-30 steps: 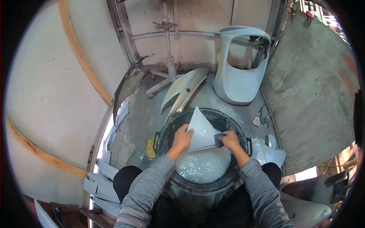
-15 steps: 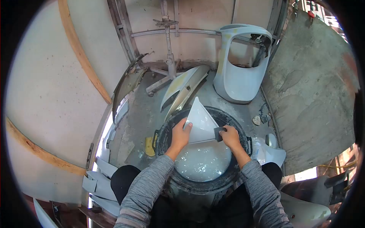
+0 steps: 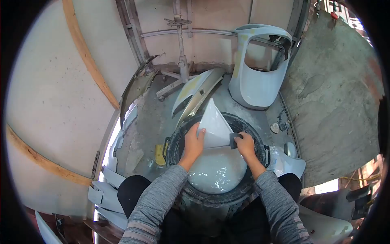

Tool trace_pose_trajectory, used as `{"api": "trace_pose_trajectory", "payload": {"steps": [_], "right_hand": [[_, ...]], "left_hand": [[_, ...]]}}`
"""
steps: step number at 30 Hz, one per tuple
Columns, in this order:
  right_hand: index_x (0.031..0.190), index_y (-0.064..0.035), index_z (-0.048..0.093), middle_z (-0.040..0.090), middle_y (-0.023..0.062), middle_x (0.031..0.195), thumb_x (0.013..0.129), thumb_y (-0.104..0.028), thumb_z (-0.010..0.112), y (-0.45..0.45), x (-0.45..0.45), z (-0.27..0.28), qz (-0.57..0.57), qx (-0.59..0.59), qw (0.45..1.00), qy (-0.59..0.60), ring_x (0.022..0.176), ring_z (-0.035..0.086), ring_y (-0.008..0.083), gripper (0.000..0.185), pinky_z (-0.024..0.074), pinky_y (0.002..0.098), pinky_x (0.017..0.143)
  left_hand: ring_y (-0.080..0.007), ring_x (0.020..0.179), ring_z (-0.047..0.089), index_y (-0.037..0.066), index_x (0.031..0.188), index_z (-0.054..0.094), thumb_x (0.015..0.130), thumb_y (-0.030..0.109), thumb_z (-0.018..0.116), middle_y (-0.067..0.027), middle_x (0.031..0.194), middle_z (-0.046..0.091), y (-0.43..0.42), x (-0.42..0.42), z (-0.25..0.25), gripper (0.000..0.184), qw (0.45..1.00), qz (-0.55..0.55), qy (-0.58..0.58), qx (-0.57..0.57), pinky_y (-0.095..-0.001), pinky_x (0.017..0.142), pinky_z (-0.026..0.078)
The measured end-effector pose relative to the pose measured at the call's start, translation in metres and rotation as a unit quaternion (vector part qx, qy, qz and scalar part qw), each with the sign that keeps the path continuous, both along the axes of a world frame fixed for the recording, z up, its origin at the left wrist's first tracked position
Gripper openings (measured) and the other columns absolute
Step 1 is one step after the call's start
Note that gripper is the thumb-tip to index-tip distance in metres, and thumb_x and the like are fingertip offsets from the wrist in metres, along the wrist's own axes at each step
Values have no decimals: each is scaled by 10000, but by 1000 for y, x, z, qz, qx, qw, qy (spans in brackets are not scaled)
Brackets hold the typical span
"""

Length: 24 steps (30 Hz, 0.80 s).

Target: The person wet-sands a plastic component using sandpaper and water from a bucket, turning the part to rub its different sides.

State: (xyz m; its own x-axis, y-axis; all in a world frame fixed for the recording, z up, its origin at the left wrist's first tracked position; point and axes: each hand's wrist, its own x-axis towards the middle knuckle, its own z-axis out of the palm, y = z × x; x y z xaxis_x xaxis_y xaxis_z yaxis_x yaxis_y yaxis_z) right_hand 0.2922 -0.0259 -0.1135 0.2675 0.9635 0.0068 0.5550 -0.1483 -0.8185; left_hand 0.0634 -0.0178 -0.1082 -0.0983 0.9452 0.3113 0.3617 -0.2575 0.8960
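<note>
My left hand [image 3: 194, 142] grips the left edge of a white triangular panel [image 3: 215, 129], thumb on its face and the other fingers hidden behind. The panel tilts with its point upward. My right hand [image 3: 244, 144] pinches a dark grey sheet, likely sandpaper [image 3: 234, 140], against the panel's lower right edge. Both hands are above a black tub [image 3: 181, 194] of cloudy, whitish water [image 3: 217, 171], which stands between my knees.
Behind the tub lies a curved white and gold panel [image 3: 198, 95]. A large white frame-like shell [image 3: 260, 87] leans at the back right, near a metal stand [image 3: 181, 51]. A yellow block [image 3: 160, 155] sits left of the tub; more white panels [image 3: 107, 193] lie lower left.
The triangular panel and both hands have risen slightly within the view. The dark sheet stays at the panel's right edge, a little higher than before.
</note>
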Motion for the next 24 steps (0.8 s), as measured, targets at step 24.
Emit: {"api": "trace_pose_trajectory", "payload": {"steps": [24], "right_hand": [[1059,-26,751,746,143,931,815,-192,716,68,-250,9,222,-40,960,163,895,699,249,297,502,365,840]], "left_hand": [[-144,888,622,65,1302,611,925,218,714,-55,1107,685,-58,-273,37,420,946,154,-126,-255,-311,693,496]]}}
